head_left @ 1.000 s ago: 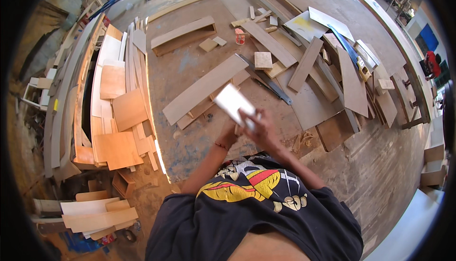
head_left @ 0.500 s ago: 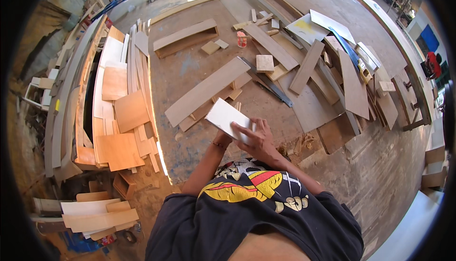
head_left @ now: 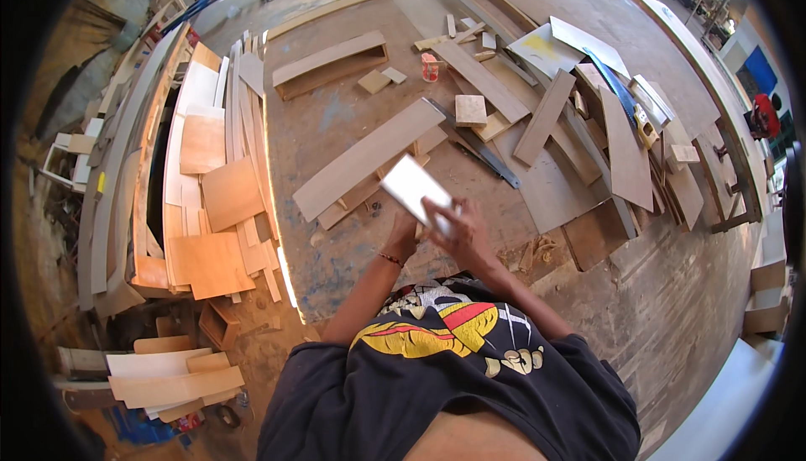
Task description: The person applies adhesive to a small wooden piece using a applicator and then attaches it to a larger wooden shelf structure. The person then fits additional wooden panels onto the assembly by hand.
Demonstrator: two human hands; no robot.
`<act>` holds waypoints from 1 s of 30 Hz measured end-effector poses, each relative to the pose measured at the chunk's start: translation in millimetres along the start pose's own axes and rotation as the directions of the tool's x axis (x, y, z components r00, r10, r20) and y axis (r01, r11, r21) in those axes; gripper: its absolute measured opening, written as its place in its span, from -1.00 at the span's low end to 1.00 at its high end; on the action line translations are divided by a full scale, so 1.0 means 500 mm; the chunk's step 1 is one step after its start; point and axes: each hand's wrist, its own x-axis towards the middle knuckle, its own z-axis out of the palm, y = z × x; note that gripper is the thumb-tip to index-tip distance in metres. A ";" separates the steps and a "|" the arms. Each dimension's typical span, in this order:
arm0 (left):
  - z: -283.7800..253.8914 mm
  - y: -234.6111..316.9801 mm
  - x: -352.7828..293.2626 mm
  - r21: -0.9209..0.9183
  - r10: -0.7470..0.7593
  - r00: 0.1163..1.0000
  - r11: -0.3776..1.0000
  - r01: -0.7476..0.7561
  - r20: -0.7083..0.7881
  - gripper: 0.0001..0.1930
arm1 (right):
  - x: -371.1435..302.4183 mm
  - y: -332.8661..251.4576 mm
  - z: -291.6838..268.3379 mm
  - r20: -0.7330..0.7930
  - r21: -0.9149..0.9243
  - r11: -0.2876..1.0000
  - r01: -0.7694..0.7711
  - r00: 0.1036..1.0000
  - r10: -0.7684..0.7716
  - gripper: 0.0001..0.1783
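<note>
A small white rectangular piece (head_left: pixel 411 182), perhaps a board or a shallow box, is held out in front of my chest, a little blurred by motion. My right hand (head_left: pixel 463 233) lies over its near right end, fingers bent round the edge. From below, my left hand (head_left: pixel 405 236) grips the near end; most of its fingers are hidden behind the piece. Just beyond lies a long wooden plank (head_left: pixel 369 159), resting on shorter wooden pieces. A handsaw (head_left: pixel 487 159) with a dark blade lies to the right of that plank.
An open wooden box (head_left: pixel 332 66) and a red-and-white cup (head_left: pixel 430 66) stand farther back on the worktop. Loose planks (head_left: pixel 541 117), a blue-bladed saw (head_left: pixel 617 83) and a square block (head_left: pixel 471 111) crowd the right side. Stacked panels (head_left: pixel 210 264) line the left.
Both hands have moved slightly forward and to the right with the white piece, which is now turned more steeply. The things on the worktop have not moved.
</note>
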 end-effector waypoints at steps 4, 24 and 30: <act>-0.017 -0.026 -0.001 0.060 -0.109 0.994 0.992 0.107 0.017 -0.64 | 0.063 0.041 0.004 -0.162 0.093 0.996 -0.015 0.986 0.030 -0.45; -0.153 -0.070 0.113 -0.333 0.146 0.894 0.943 0.004 0.424 -0.62 | 0.003 -0.068 0.010 0.013 -0.045 0.984 0.174 0.985 -0.174 -0.42; -0.016 -0.016 0.002 0.013 -0.065 0.996 0.998 0.066 -0.054 -0.72 | 0.086 0.029 0.012 -0.167 0.093 0.996 0.015 0.986 0.000 -0.42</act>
